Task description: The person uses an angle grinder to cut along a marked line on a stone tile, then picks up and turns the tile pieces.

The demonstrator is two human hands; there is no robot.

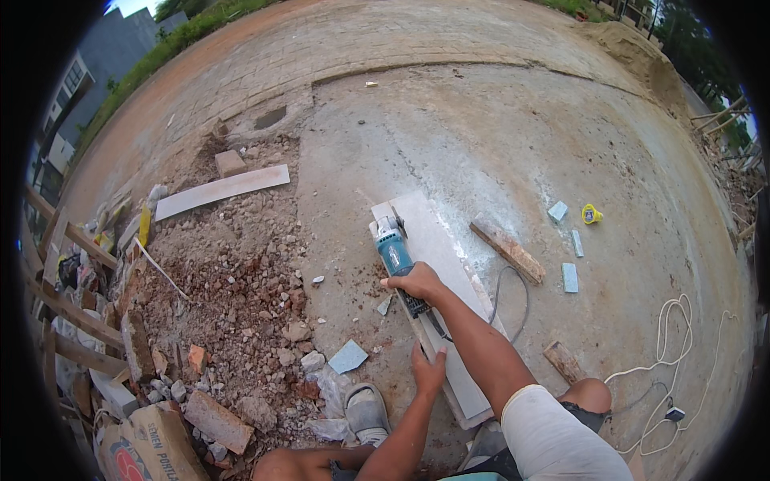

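My right hand (416, 281) is closed around the body of a teal-and-black angle grinder (393, 253), whose head and disc sit over the far end of a long pale tile (453, 341) on the concrete. My left hand (427, 369) grips the near left edge of that tile, below the grinder. A dark power cord (513, 317) loops from the grinder over the right side of the tile. A rough wooden piece (507, 249) lies right of it, and a pale blue offcut (348, 356) lies to its left.
Rubble (233, 297) covers the ground at left, with a loose white strip (220, 190), wooden slats (84, 317) and a cement sack (148, 449). On the right lie small blue offcuts (570, 276), a yellow object (592, 214), another timber block (564, 361) and white cable (666, 345).
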